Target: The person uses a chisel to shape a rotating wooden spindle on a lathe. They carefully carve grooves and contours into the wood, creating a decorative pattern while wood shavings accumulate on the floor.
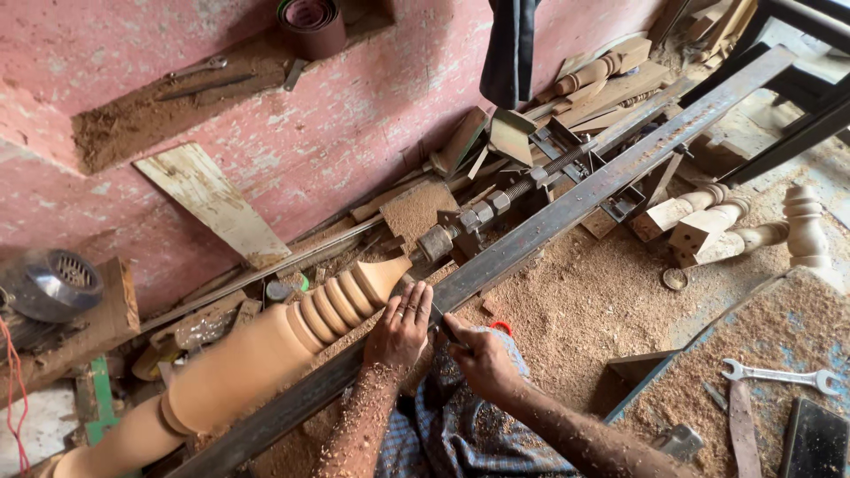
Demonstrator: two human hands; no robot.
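Observation:
A long turned wooden spindle with ringed beads and a tapered tip lies mounted on a lathe, its tip held by the metal centre. A long steel rest bar runs alongside it. My left hand lies on the bar beside the beads, fingers together, pressing down on the front of a dark turning tool. My right hand grips the tool's rear end just behind. Most of the tool is hidden under both hands. Sawdust coats my forearms.
Sawdust covers the floor. Finished turned legs lie at the right, a spanner on a dusty board nearby. A motor sits at the left. The pink wall has a niche with tools and a sandpaper roll.

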